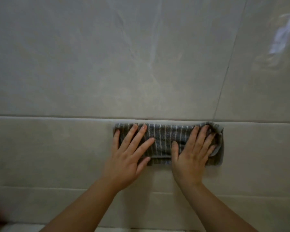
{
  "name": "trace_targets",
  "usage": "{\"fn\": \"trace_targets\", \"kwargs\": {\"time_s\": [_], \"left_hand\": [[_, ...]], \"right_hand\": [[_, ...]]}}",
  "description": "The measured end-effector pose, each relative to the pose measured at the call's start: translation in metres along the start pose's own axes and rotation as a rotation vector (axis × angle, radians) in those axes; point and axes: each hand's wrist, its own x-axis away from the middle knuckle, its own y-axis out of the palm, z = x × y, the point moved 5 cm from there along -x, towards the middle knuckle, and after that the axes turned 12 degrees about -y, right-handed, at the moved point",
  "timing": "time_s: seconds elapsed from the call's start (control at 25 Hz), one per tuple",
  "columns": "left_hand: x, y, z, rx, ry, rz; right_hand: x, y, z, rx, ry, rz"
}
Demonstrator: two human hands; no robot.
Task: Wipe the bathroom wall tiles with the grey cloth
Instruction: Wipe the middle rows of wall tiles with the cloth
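Head view, one entry per item, each placed against the horizontal seam that crosses the wall. Wall tiles: pale beige-grey and glossy, a large tile above the seam and a lower band of the same tile beneath it. Vertical grout line: rises from the seam, leaning right, above the right end of the cloth. Reflection: a pale bluish patch of light, high above the seam at the far right. Grey cloth: dark grey with thin pale stripes, folded into a long band, lying flat on the tile directly below the seam with its upper edge touching it; its right end is bunched and its lower hem shows a light border. Left hand: below the seam, palm down on the left part of the cloth, fingers straight and spread apart, pressing it to the tile. Right hand: below the seam, palm down on the right part of the cloth, fingers extended and fairly close together, tips reaching the bunched end. Second joint: a fainter horizontal line well below the seam, under both wrists.
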Motion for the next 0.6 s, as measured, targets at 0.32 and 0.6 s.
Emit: {"fn": "trace_targets", "kwargs": {"time_s": [0.32, 0.6], "left_hand": [[0.034, 0.013, -0.035, 0.121, -0.07, 0.02], [0.016, 0.011, -0.059, 0.051, -0.091, 0.188]], "right_hand": [[0.007, 0.013, -0.061, -0.23, 0.248, 0.092], [-0.011, 0.026, -0.094, -0.081, 0.186, 0.188]]}}
